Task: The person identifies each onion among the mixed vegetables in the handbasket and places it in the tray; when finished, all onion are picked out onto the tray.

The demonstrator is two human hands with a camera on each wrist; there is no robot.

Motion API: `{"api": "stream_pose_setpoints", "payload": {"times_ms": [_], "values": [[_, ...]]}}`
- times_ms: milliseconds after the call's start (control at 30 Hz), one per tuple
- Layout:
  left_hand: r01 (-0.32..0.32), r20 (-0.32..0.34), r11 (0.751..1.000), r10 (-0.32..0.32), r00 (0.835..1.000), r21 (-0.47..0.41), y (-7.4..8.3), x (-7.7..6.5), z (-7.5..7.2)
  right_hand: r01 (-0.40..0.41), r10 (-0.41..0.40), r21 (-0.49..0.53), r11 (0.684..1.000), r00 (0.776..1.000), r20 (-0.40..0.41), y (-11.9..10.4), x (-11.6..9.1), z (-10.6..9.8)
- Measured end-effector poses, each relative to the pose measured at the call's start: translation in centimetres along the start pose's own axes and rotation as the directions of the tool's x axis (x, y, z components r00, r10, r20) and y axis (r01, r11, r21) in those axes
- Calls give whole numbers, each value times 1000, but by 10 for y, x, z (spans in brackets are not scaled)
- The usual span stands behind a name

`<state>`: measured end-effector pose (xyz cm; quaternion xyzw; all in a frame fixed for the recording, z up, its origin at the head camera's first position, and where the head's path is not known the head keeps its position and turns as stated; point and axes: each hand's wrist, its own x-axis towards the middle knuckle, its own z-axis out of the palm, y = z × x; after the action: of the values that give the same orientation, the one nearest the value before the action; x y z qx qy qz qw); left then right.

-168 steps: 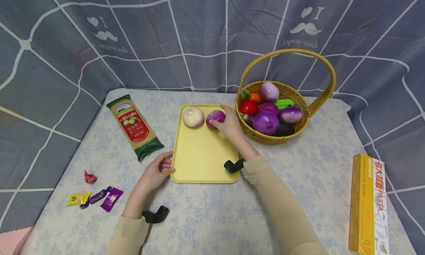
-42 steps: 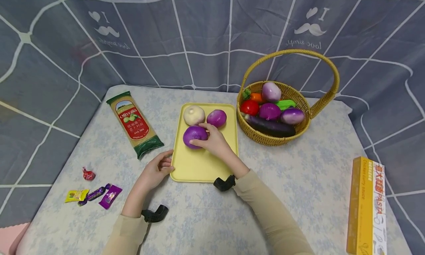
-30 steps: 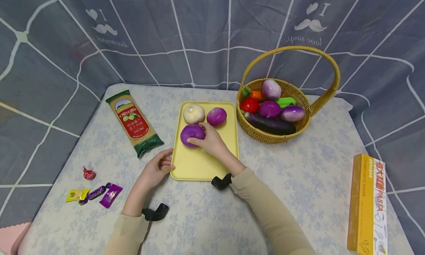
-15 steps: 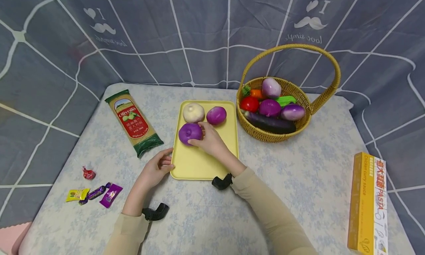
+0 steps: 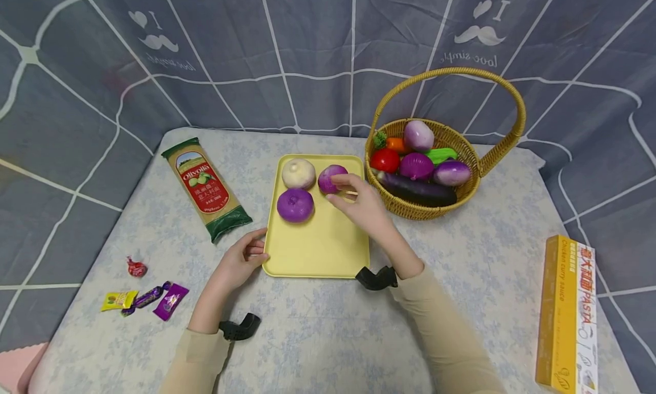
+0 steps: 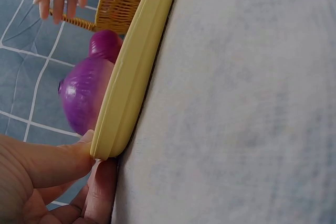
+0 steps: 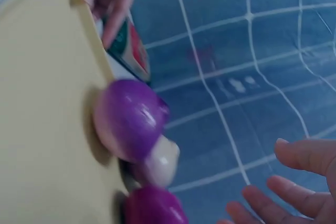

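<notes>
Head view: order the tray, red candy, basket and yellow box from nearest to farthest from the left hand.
1. Tray, its edge pinched by the left hand.
2. Red candy, to that hand's left.
3. Basket, right of the tray, toward the back.
4. Yellow box, far right.

A floral tablecloth (image 5: 318,337) bears a yellow tray (image 5: 318,246) against the left hand (image 5: 240,263); spaghetti packet (image 5: 207,190) beyond; wrapped sweets (image 5: 171,301) leftward; wicker basket (image 5: 407,211), pasta box (image 5: 566,314) rightward.

Grey-blue fabric (image 5: 318,46) with white grid lines, hearts, moustaches and reversed lettering hangs behind and beside the pale, blue-patterned tabletop (image 5: 318,337); a pink edge (image 5: 19,368) shows lower left.
</notes>
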<state>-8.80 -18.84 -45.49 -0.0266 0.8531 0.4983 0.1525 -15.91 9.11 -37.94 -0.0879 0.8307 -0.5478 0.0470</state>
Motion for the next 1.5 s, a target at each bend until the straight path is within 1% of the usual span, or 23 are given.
{"api": "stream_pose_setpoints", "payload": {"times_ms": [100, 200, 267, 367, 500, 567, 700, 800, 867, 967, 1133, 1267, 1400, 1500], "values": [[6, -3, 1000, -6, 1000, 5, 0, 0, -1, -7, 8, 27, 1000, 998, -69, 1, 0, -23], [11, -5, 1000, -11, 1000, 8, 0, -1, -1, -9, 10, 12, 1000, 990, -139, 5, 2, -44], [11, -7, 1000, -11, 1000, 6, -1, -2, -1, -7, 9, 11, 1000, 985, -170, 8, 3, -58], [11, -6, 1000, -11, 1000, 4, -1, -2, -1, -27, 23, -20, 999, 981, -191, 15, 3, -76], [16, -5, 1000, -16, 1000, 2, -2, -3, -1, -76, 60, -76, 994, 979, -197, 24, 0, -99], [17, -5, 1000, -17, 1000, 0, -2, -3, -1, -98, 75, -95, 991, 974, -214, 29, -2, -109], [16, -6, 1000, -16, 1000, -2, -1, -3, -1, -140, 101, -116, 983, 952, -288, 39, -6, -129], [17, -9, 1000, -17, 1000, -2, 0, -2, -1, -182, 133, -110, 977, 927, -350, 46, -8, -143], [20, -11, 1000, -20, 1000, 0, 0, -2, -1, -205, 154, -100, 974, 914, -376, 50, -9, -152], [17, -11, 1000, -17, 1000, -1, 0, -2, -1, -239, 182, -104, 965, 905, -385, 54, -11, -162], [8, -6, 1000, -8, 1000, -7, 0, -2, -1, -283, 220, -145, 948, 913, -342, 59, -11, -172], [8, -1, 1000, -8, 1000, -9, 0, -2, 0, -305, 240, -184, 934, 920, -310, 61, -8, -174], [7, -2, 1000, -7, 1000, -10, 0, -2, 0, -308, 240, -216, 926, 926, -290, 65, -2, -174], [7, -3, 1000, -7, 1000, -7, 1, -2, 0, -318, 247, -224, 921, 924, -292, 68, 2, -173]]}}
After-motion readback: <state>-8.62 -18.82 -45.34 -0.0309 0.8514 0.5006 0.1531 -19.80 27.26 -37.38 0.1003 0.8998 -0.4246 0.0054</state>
